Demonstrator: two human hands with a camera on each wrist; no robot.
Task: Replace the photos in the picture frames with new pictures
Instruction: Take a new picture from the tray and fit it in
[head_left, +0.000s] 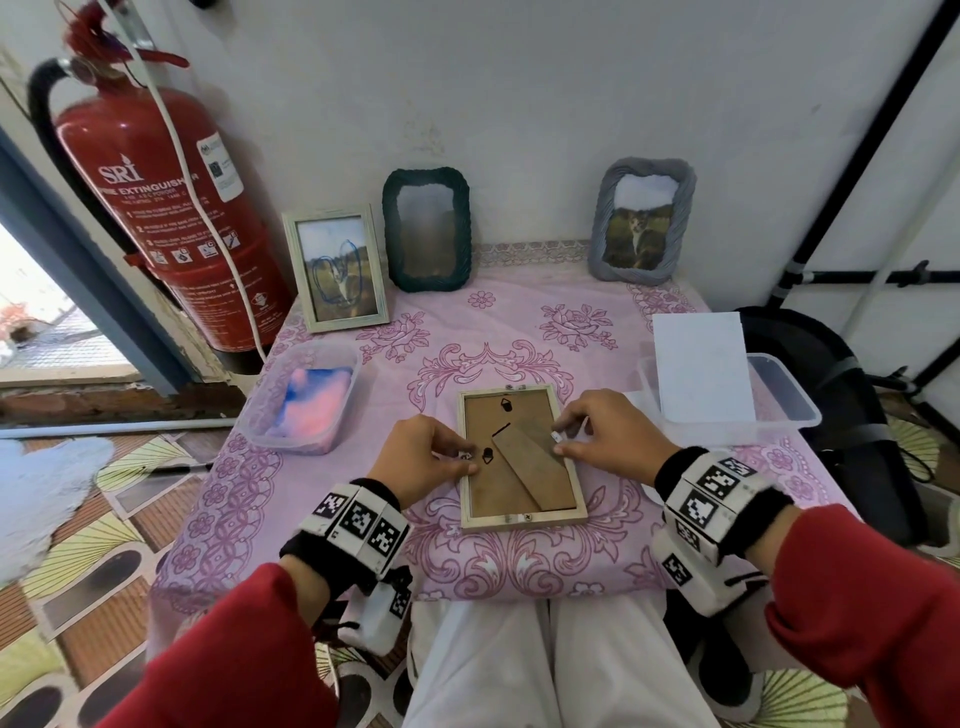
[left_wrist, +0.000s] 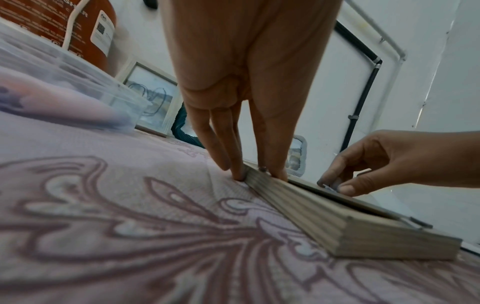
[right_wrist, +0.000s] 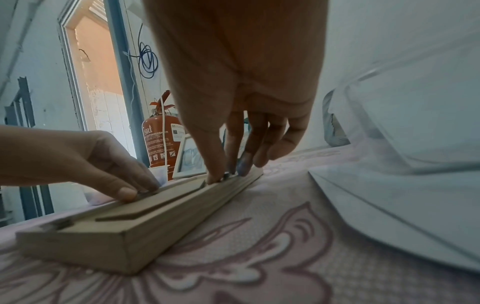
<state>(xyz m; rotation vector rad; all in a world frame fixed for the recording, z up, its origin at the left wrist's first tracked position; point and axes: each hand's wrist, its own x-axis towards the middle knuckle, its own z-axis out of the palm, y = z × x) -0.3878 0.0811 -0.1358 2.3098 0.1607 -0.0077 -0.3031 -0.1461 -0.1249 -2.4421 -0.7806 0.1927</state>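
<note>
On the pink tablecloth (head_left: 597, 358), both hands pinch side clips on the face-down frame (head_left: 521, 457); left hand (head_left: 422, 457) and right hand (head_left: 608, 434) should turn them gently outward together.

You have four picture frames: one (head_left: 522, 457) lies face down, three stand at the wall (head_left: 336, 266) (head_left: 427, 228) (head_left: 643, 220). You have two clear plastic tubs (head_left: 301, 395) (head_left: 784, 395), two hands (head_left: 423, 460) (head_left: 613, 439) and one fire extinguisher (head_left: 156, 208).

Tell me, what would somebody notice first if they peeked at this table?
Probably the big red fire extinguisher against the wall on the left. Then the two hands: the left hand and right hand work at the side edges of a wooden picture frame lying face down on the pink flowered tablecloth. Three more frames stand along the wall behind.
</note>
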